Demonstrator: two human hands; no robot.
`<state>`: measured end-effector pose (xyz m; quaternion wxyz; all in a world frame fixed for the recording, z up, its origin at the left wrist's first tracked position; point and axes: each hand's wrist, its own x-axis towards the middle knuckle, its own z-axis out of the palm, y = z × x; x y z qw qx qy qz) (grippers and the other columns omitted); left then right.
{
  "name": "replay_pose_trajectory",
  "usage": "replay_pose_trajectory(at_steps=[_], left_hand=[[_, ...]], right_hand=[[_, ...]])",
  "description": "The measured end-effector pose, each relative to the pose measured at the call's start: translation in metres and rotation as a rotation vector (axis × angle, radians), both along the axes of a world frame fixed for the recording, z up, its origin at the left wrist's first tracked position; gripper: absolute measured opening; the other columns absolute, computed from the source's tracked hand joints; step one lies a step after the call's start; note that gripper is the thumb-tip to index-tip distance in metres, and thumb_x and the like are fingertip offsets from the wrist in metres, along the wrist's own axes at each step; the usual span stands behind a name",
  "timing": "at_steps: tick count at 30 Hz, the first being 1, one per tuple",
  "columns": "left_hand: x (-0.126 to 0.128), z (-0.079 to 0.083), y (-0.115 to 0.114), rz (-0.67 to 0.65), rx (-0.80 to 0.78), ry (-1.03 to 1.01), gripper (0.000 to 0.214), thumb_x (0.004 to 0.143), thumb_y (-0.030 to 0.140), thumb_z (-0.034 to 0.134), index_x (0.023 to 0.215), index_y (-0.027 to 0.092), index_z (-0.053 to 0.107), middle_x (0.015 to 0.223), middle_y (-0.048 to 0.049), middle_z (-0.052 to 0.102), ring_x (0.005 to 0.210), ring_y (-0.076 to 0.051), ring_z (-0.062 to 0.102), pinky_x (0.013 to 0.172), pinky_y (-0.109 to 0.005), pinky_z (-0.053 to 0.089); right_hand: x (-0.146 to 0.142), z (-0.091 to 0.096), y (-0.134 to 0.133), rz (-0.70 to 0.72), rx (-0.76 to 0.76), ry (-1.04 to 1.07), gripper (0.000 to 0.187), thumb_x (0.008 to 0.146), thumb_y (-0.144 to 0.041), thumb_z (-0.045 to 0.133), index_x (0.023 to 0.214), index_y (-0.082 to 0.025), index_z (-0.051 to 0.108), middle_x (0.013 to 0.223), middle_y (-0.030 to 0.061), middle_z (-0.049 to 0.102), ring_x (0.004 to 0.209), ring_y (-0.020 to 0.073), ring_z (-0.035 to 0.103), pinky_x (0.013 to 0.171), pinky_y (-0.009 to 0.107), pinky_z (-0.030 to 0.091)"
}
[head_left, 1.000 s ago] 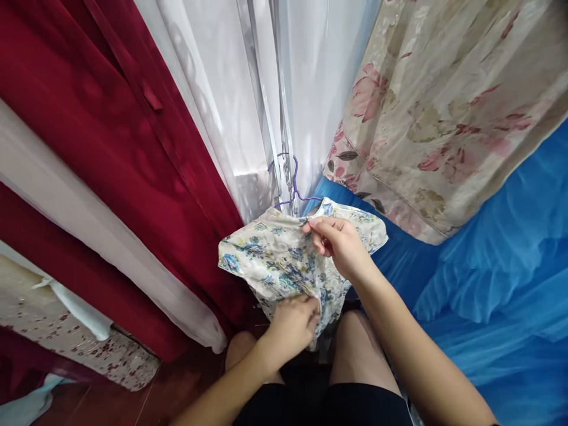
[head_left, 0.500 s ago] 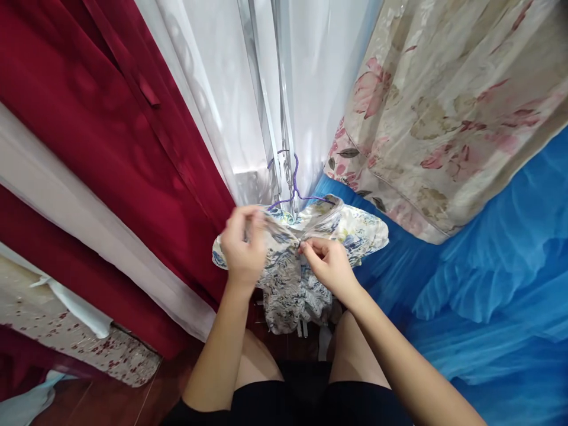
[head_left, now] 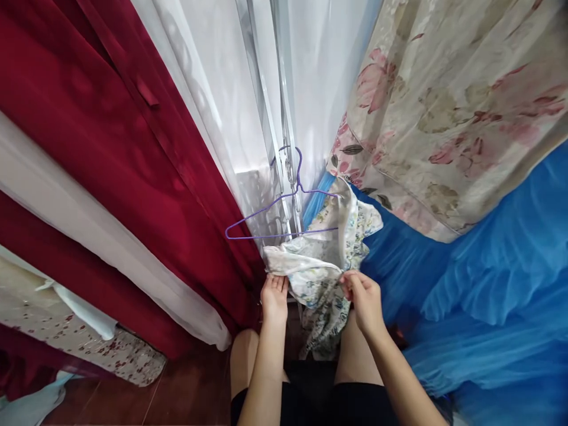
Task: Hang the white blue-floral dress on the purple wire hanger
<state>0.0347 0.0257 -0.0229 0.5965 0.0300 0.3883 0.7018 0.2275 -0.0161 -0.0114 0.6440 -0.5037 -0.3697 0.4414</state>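
Note:
A white blouse with a blue and yellow floral print (head_left: pixel 310 284) hangs half off a thin purple hanger (head_left: pixel 261 208). One shoulder is still over the hanger's right arm, while the left arm of the hanger is bare. My left hand (head_left: pixel 274 297) is closed on the slipped-down shoulder of the blouse, its fingertips partly hidden by the cloth. With thumb and fingers pinched together, my right hand (head_left: pixel 364 296) grips the front of the neckline. The hanger's hook loops around narrow white straps (head_left: pixel 284 118) that come down from above.
Red cloth (head_left: pixel 133 136) hangs on the left, with white cloth (head_left: pixel 208 89) behind the hanger. To the right are a pink-flowered beige cloth (head_left: pixel 448 130) and blue ruffled fabric (head_left: pixel 465 296). Reddish floor tiles (head_left: pixel 186 384) show below.
The blouse's left shoulder has come off the hanger and dropped, baring the hanger's left arm. My left hand has moved down and right; my right hand has moved right and down with the neckline.

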Motion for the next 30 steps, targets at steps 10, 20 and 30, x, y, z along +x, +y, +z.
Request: replay_pose_trajectory(at_steps=[10, 20, 30], left_hand=[[0.050, 0.068, -0.053, -0.536, 0.633, 0.711, 0.021, 0.096, 0.039, 0.063, 0.094, 0.020, 0.070, 0.092, -0.0046, 0.067, 0.089, -0.018, 0.063, 0.086, -0.030, 0.050], [0.010, 0.076, -0.061, -0.715, 0.716, 1.121, 0.042, 0.096, 0.051, 0.058, 0.128, 0.024, 0.057, 0.124, -0.0122, 0.060, 0.119, -0.027, 0.057, 0.105, -0.040, 0.043], [-0.109, 0.023, -0.034, -0.902, 0.568, 1.597, 0.028, 0.079, 0.039, 0.076, 0.060, 0.020, 0.069, 0.063, -0.0032, 0.062, 0.067, -0.020, 0.055, 0.088, -0.036, 0.046]], right_hand=[[0.036, -0.003, -0.028, -0.053, 0.080, -0.331, 0.048, 0.099, -0.062, 0.044, 0.092, -0.020, 0.067, 0.089, 0.0056, 0.065, 0.087, 0.0231, 0.057, 0.083, 0.035, 0.045], [0.002, 0.052, -0.028, 1.020, -0.217, 0.114, 0.050, 0.084, -0.064, 0.070, 0.107, -0.020, 0.073, 0.101, 0.0080, 0.073, 0.097, 0.0236, 0.067, 0.092, 0.036, 0.051], [0.063, 0.126, 0.017, 0.701, -0.039, -0.333, 0.024, 0.071, -0.033, 0.083, 0.073, -0.013, 0.070, 0.063, 0.0003, 0.064, 0.052, 0.0125, 0.052, 0.049, 0.023, 0.039]])
